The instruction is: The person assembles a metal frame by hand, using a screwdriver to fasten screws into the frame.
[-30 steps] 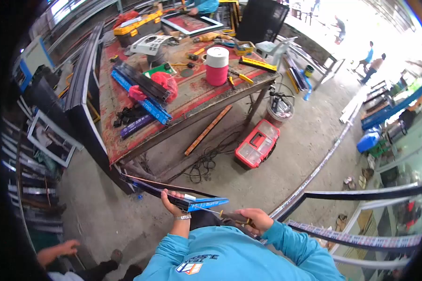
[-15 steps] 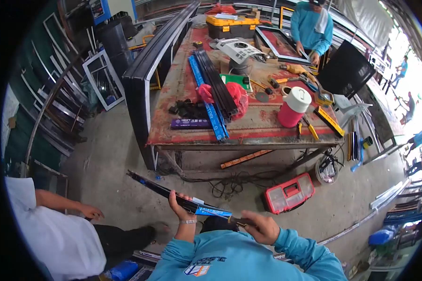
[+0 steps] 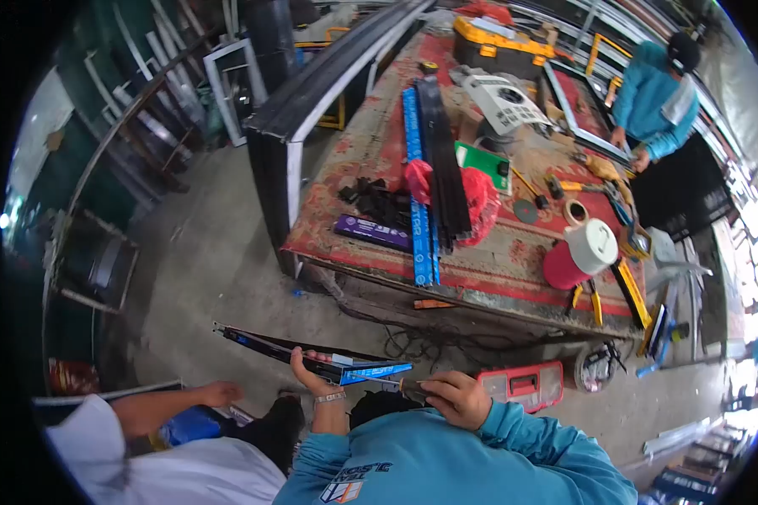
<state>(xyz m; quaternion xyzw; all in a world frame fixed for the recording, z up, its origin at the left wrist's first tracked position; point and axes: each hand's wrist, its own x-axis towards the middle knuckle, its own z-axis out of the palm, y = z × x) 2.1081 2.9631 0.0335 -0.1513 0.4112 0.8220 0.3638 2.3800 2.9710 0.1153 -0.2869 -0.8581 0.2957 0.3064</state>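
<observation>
My left hand is closed around a long, narrow black metal profile with thin strips along it, held slantwise in front of my body. Blue printed wrapping covers the end nearer my right hand. Closed fingers of my right hand grip the dark handle of what looks like a screwdriver. Its thin shaft points left along the wrapped end; whether the tip touches the profile is hard to make out.
Ahead stands a worn red table with black profiles, a pink jug and a yellow-topped toolbox. A red toolbox and cables lie on the floor. One co-worker handles a frame; a white-shirted person is at left.
My view has turned left and tilted, so the table appears further right. Both hands keep their hold. The white-shirted person's hand has shifted rightward in view.
</observation>
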